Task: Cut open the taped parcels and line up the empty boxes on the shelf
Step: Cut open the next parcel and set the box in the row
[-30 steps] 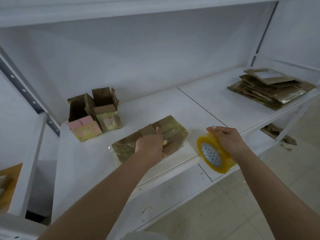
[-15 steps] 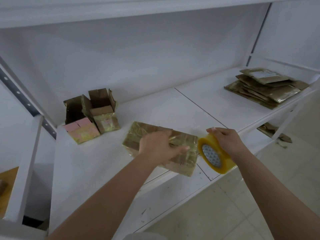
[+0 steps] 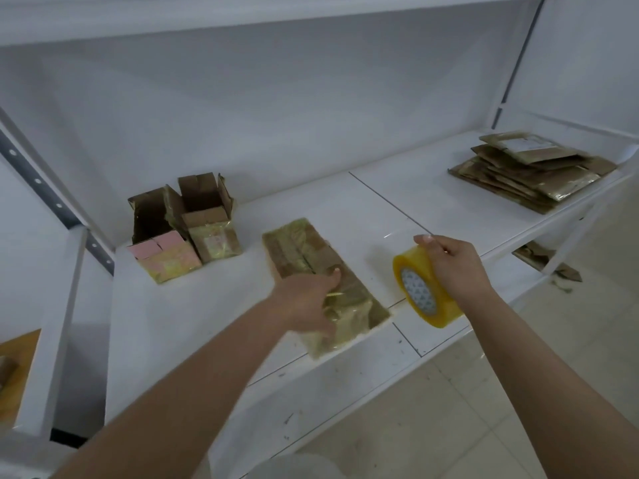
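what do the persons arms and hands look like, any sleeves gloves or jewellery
Both forearms are bare as far as the frame shows, with no sleeves in view. The left hand and the right hand wear no gloves, and no rings, watch or bracelets show at the fingers or wrists. The fingernails look short and plain, though motion blur softens the left hand.

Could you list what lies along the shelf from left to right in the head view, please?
Two opened boxes → taped parcel under the left hand → tape roll in the right hand → stack of flattened cardboard.
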Tool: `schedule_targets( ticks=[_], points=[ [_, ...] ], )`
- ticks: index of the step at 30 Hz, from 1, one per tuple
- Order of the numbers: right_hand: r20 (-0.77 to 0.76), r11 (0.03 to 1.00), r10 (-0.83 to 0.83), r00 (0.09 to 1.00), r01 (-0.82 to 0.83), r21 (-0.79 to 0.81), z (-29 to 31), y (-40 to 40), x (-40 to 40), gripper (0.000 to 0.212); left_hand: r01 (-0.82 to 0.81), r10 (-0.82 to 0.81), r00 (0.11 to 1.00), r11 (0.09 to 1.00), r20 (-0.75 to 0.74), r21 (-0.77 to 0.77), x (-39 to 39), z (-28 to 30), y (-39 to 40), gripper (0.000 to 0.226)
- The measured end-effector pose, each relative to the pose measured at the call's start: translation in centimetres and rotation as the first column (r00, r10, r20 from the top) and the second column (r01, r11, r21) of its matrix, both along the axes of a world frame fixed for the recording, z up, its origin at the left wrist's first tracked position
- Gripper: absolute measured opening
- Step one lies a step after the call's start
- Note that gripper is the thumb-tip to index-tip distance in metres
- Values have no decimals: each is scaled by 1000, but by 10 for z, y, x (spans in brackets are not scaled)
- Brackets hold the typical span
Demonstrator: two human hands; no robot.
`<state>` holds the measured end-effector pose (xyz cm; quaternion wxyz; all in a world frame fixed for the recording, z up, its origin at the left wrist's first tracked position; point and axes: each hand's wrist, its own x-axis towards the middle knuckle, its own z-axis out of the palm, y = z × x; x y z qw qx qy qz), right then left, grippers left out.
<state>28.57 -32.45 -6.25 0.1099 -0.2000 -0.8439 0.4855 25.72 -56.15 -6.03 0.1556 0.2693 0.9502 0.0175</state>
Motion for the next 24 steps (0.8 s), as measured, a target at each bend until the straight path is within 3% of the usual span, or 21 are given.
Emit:
schedule_targets(
  ticks=[4,6,8,9,10,12,13,15,17,19,21,24],
  points=[
    [1,979,189,982,-189,-74,15,-18,-5,27,58,-50,997,989,60,-139,-16,21,-46,103],
    [7,965,249,969,-247,-85,25,-28,-7,28,53,-43,996,991,80,-126,-20,24,-59,106],
    [11,952,293,956,-291,-92,34,-36,-7,28,-29,26,993,999,114,18,-23,24,-68,101],
    [14,947,311,950,-309,-88,38,-39,-6,28,-110,88,988,979,127,173,-24,22,-71,90],
    [18,942,328,945,-325,-77,42,-41,-5,28,-214,173,975,902,139,375,-24,20,-72,73],
    [31,932,361,932,-360,-41,48,-44,-4,29,-394,371,907,577,201,716,-19,20,-65,38],
    [39,925,380,924,-379,-22,51,-45,-3,30,-457,441,858,424,263,782,-16,24,-57,32],
    [61,911,413,909,-413,-10,55,-47,-2,30,-519,444,817,286,369,805,-9,36,-39,46],
    [89,896,442,893,-444,4,60,-49,1,30,-538,341,833,311,436,784,-2,49,-22,73],
    [104,892,448,888,-452,20,62,-50,3,29,-527,268,850,397,454,751,0,59,-11,81],
    [112,904,424,899,-428,9,62,-51,3,32,-478,234,878,466,418,745,-4,59,-4,58],
    [209,919,380,901,-394,26,61,-51,5,57,-388,221,921,461,320,798,-13,53,1,24]
  ],
)
